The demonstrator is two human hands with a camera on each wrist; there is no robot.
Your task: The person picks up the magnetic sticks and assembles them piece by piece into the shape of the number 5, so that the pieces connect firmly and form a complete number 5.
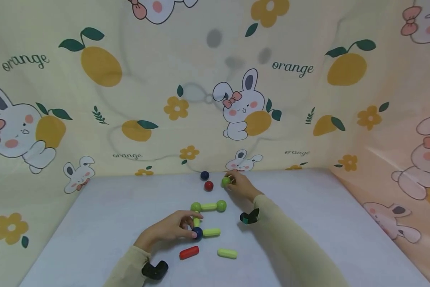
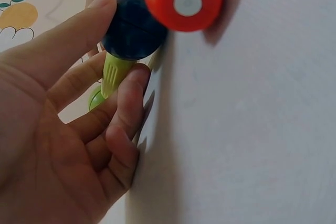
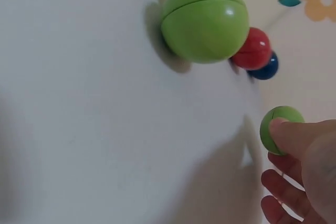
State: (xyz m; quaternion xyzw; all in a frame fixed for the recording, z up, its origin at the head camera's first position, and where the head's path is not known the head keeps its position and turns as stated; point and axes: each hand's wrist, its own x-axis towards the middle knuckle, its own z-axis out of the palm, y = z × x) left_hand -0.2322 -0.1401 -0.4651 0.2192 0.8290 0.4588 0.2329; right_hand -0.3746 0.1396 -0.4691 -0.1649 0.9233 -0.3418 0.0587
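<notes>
My left hand (image 1: 169, 228) grips a joined piece at its dark blue ball (image 1: 198, 234), thumb on the ball and fingers curled behind a light green rod (image 2: 116, 72). From that ball another light green rod (image 1: 212, 232) points right. At the far end of the piece, a green ball (image 1: 195, 207), a rod (image 1: 209, 207) and a second green ball (image 1: 221, 205) form a row. Toward the back of the table, my right hand (image 1: 243, 185) pinches a loose green ball (image 3: 275, 135) between thumb and fingers.
Near the back edge sit a loose red ball (image 1: 208, 185) and a dark blue ball (image 1: 204, 175). In front of the joined piece lie a red rod (image 1: 189, 252) and a light green rod (image 1: 227, 253). A printed cloth (image 1: 200, 131) hangs behind the white table (image 1: 129, 195).
</notes>
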